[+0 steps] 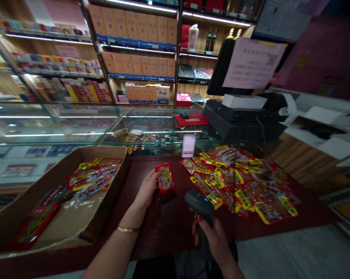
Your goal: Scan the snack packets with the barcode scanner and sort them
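The red snack packet [165,178] stands tilted on the dark wooden counter [163,224], just in front of the glass display case, its printed face turned toward the camera; it reads as a small sealed foil or plastic sachet, so it is probably very light, thin and limp, with a slick film surface that could slide between fingertips. Its flat crimped edges look like the safest place to pinch, since squeezing the middle would likely crumple the contents and wrinkle any printed code. The left hand [147,190] holds it from its 9 o'clock side, thumb and fingers closed narrowly on the packet's left edge. At about 5 o'clock from the packet, the right hand [214,240] is wrapped around the grip of a black barcode scanner [198,203], fingers curled shut on the handle, the scanner head aimed toward the packet. At 3 o'clock lies a loose heap of snack packets [238,186] in red and yellow wrappers, spread over the counter. At 9 o'clock sits an open cardboard box [20,205] holding more packets of the same sort. Farther off, at 1 o'clock, a black cash register [235,120] stands on the glass case, with stocked shelves [137,42] behind.
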Demonstrator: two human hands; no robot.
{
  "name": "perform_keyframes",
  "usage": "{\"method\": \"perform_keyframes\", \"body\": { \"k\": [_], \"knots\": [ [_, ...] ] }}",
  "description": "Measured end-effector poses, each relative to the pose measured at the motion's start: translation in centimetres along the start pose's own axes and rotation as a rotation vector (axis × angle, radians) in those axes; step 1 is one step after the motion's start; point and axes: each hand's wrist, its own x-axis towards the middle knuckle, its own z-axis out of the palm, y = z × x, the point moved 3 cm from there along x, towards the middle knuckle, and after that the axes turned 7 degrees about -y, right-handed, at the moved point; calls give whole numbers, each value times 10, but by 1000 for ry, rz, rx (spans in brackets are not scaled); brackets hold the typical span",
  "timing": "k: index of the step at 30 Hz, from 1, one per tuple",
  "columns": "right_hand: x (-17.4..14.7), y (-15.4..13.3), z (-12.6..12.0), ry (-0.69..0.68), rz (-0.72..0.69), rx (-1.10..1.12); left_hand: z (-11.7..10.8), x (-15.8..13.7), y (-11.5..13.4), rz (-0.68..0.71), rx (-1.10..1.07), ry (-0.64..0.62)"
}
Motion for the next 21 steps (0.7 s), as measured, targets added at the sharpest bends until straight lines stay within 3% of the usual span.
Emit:
{"method": "perform_keyframes", "body": {
  "k": [3, 5, 7, 10, 13, 16, 18, 21],
  "knots": [
    [8, 8, -7, -16, -8, 133, 16, 9, 9, 60, 71, -17],
    [10, 14, -11, -44, -23, 218, 47, 13, 22, 136, 172, -133],
    [9, 20, -13, -70, -47, 291, 96, 15, 34, 230, 295, -321],
    [6, 28, -15, -88, -71, 365, 191, 19, 39, 388, 523, -638],
    [10, 31, -10, -91, -74, 388, 288, 29, 20, 576, 815, -912],
    [18, 28, -1, -101, -47, 375, 364, 40, -13, 704, 1154, -1065],
    [21, 24, 2, -116, -11, 351, 398, 44, -31, 756, 1356, -1074],
    [18, 18, -2, -106, 32, 318, 427, 44, -47, 834, 1508, -1061]
  ]
}}
